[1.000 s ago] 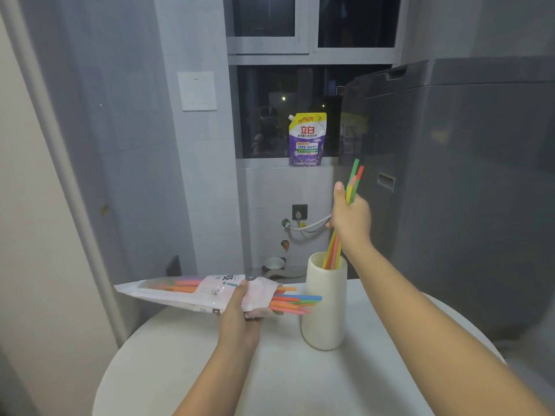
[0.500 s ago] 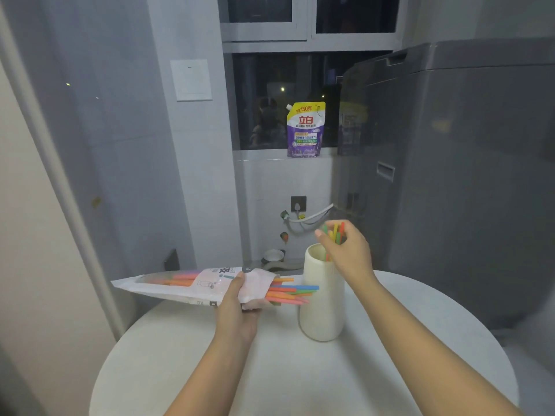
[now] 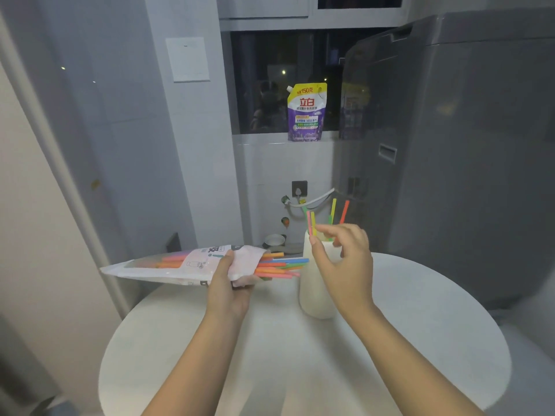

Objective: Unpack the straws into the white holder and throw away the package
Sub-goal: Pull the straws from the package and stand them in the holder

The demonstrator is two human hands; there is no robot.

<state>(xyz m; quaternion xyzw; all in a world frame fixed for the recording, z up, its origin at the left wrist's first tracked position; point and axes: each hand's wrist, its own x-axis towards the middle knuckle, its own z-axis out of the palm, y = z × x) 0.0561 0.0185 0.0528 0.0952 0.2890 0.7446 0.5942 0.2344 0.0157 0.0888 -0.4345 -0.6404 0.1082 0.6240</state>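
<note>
We see a round white table [image 3: 390, 340] with a smooth matte top. On it, toward the far side, stands the white holder [image 3: 315, 295], a tall rounded cylinder with a dull, ceramic-looking surface. At least 4 thin straws [image 3: 332, 210] in yellow, orange, pink and green lean out of its mouth at loose angles.

The right hand [image 3: 342, 259] hovers in front of the holder's upper part, fingers loosely curled and spread, grasping nothing; whether it brushes the rim we cannot tell.

The left hand [image 3: 229, 283] grips the package [image 3: 180, 264], a long flat pouch of glossy, crinkled plastic held nearly level above the table's left far edge, thumb over its top face. From its open right end a bundle of loose straws [image 3: 279, 265] sticks out toward the holder: orange, pink, green and 1 blue.

On the far window sill stands a purple and yellow refill pouch [image 3: 306, 114]. To the right rises a grey, smooth-sided appliance [image 3: 465, 145].
</note>
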